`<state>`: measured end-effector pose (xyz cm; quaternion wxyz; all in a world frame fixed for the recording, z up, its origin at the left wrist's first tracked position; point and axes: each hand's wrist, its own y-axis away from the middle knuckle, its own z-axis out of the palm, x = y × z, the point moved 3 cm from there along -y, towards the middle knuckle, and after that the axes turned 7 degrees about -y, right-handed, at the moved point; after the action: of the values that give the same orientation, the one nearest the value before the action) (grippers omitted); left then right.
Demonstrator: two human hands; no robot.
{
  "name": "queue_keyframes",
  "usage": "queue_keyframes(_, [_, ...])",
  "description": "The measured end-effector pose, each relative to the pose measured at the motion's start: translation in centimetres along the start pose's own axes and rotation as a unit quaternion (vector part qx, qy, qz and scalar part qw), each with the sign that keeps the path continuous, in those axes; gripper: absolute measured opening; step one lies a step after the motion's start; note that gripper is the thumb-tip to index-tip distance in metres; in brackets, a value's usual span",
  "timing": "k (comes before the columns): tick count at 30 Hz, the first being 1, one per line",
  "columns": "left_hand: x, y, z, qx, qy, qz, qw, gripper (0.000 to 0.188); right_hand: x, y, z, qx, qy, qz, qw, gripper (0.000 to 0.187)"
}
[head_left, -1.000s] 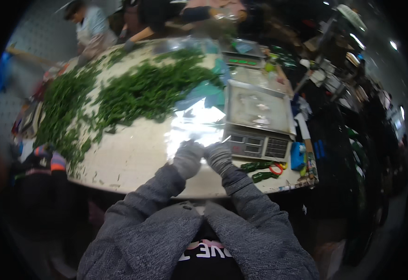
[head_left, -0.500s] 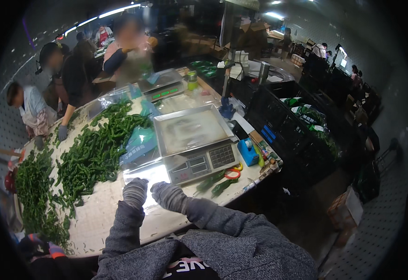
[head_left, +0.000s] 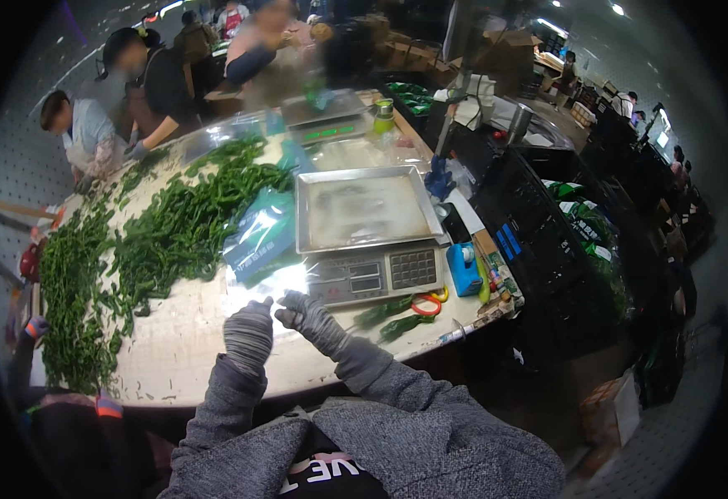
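Observation:
Both my hands wear grey striped gloves and are close together at the table's near edge. The fingers of my left hand (head_left: pixel 249 334) are closed on the near edge of a clear plastic bag (head_left: pixel 256 287), bright with glare. My right hand (head_left: pixel 312 323) pinches the same bag just to the right; fingertips are partly lost in the glare. The bag reaches toward the corner of a weighing scale (head_left: pixel 368 279) with a metal tray (head_left: pixel 364 212). Printed green-tinted plastic bags (head_left: pixel 262 237) lie beyond. Left of them spreads a heap of green peppers (head_left: pixel 177 220).
Red-and-yellow-handled scissors (head_left: pixel 428 306), loose green peppers (head_left: pixel 401 326) and a blue dispenser (head_left: pixel 464 270) are right of the scale. Black crates (head_left: pixel 522 224) stand beyond the table's right edge. Co-workers stand along the far and left sides; an orange-and-grey gloved hand (head_left: pixel 108 405) is at lower left.
The view has tilted and turned left, so the table sits higher and to the right. My hands stay together at the bag, the right one slightly more raised. A far co-worker's arm has drawn back.

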<state>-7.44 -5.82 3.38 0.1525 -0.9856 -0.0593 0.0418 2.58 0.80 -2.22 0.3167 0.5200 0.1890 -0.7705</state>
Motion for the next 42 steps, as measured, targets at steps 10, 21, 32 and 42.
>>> queue_keyframes(10, [-3.5, 1.9, 2.6, -0.06, 0.284, -0.033, 0.956, 0.071, 2.0, 1.2, 3.2, -0.012, 0.058, -0.033, 0.998, 0.039])
queue_keyframes(21, [-11.7, 5.9, 6.1, -0.193, 0.385, -0.115, 0.895, 0.035, 2.6, 1.9, 8.5, 0.01, 0.234, -0.224, 0.946, 0.026])
queue_keyframes(32, [-11.2, 5.2, 0.6, -0.153, 0.118, -0.12, 0.974, 0.022, 6.2, 5.8, 9.9, -0.333, 0.492, -0.048, 0.803, 0.012])
queue_keyframes(42, [-8.8, 6.5, -1.4, 0.015, 0.147, 0.037, 0.988, 0.042, 3.7, -0.7, 12.8, -0.074, 0.496, -0.115, 0.857, 0.026])
